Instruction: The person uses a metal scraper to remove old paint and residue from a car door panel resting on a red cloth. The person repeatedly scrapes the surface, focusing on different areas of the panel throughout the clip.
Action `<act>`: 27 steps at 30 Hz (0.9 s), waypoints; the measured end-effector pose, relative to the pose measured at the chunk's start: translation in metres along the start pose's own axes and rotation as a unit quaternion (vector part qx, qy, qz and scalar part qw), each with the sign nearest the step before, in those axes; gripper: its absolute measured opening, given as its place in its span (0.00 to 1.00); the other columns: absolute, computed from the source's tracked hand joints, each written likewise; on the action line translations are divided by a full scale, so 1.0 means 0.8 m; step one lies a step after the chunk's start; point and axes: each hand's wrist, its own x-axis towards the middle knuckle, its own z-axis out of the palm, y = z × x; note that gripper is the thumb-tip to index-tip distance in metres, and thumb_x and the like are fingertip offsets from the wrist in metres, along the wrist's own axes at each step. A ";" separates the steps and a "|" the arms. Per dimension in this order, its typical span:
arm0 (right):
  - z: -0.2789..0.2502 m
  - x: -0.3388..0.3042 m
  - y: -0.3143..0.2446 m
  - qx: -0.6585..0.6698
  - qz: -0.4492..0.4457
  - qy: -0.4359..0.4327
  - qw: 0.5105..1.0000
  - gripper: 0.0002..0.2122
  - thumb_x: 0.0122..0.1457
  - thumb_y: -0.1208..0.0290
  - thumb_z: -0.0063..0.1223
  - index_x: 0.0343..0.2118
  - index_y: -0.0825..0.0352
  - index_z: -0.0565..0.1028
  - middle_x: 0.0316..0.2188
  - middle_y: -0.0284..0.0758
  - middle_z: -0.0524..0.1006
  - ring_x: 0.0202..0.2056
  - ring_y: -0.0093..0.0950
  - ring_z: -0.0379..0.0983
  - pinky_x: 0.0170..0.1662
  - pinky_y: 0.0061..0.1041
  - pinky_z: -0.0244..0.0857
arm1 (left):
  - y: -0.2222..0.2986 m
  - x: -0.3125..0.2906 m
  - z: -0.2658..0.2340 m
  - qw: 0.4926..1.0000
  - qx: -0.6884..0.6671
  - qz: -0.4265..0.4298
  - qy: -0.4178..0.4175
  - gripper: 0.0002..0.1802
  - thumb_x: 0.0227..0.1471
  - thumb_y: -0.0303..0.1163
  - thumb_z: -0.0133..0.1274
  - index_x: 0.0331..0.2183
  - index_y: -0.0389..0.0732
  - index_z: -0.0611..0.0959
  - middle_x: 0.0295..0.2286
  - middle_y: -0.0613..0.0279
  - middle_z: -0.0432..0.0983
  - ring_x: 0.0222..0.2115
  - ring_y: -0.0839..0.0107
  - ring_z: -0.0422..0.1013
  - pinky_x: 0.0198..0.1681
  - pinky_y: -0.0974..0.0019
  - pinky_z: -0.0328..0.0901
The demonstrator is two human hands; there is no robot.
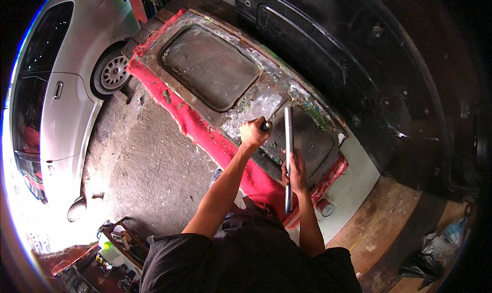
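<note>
My left hand [254, 132] is closed round a tool with a dark, rounded end [265, 125] that sticks up out of the fist. The tool's lower part is hidden by the hand. To its right, my right hand [296, 170] grips a long, shiny metal tube [288, 134] near its middle. Both hands are over a worn vehicle panel [266, 106] with flaking paint, bare grey patches and loose chips. Two dark recessed sections show in it, one at the far left [210, 67] and one under my hands [312, 139].
A red cloth [197, 129] lies under the panel. Behind it stands a large black body panel [348, 47]. A silver car [77, 62] is at the left beyond the concrete floor [143, 154]. A tool box [125, 241] sits lower left; plastic bags [443, 247] lie lower right.
</note>
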 end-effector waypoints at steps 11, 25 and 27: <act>-0.010 0.016 0.008 -0.099 0.001 -0.027 0.995 0.12 0.68 0.58 0.36 0.42 0.61 0.67 0.14 0.26 0.63 0.08 0.14 0.54 0.10 0.17 0.48 | -0.003 0.014 0.007 0.999 0.016 -0.038 0.030 0.12 0.40 0.44 0.57 0.23 0.46 0.80 0.18 0.53 0.76 0.21 0.50 0.74 0.26 0.51 0.69; -0.022 0.047 0.031 -0.305 -0.160 0.016 0.939 0.14 0.67 0.59 0.37 0.41 0.67 0.66 0.14 0.31 0.65 0.12 0.24 0.63 0.15 0.26 0.54 | 0.000 0.006 0.007 0.999 0.028 -0.020 -0.002 0.12 0.41 0.44 0.56 0.23 0.46 0.79 0.18 0.53 0.76 0.21 0.51 0.75 0.26 0.51 0.69; -0.023 0.053 0.024 -0.200 -0.134 0.088 0.967 0.14 0.68 0.57 0.34 0.42 0.63 0.64 0.14 0.26 0.63 0.08 0.17 0.57 0.09 0.21 0.50 | 0.001 0.009 0.008 1.000 0.022 -0.020 0.004 0.12 0.40 0.45 0.57 0.23 0.46 0.79 0.18 0.53 0.76 0.21 0.50 0.74 0.26 0.51 0.68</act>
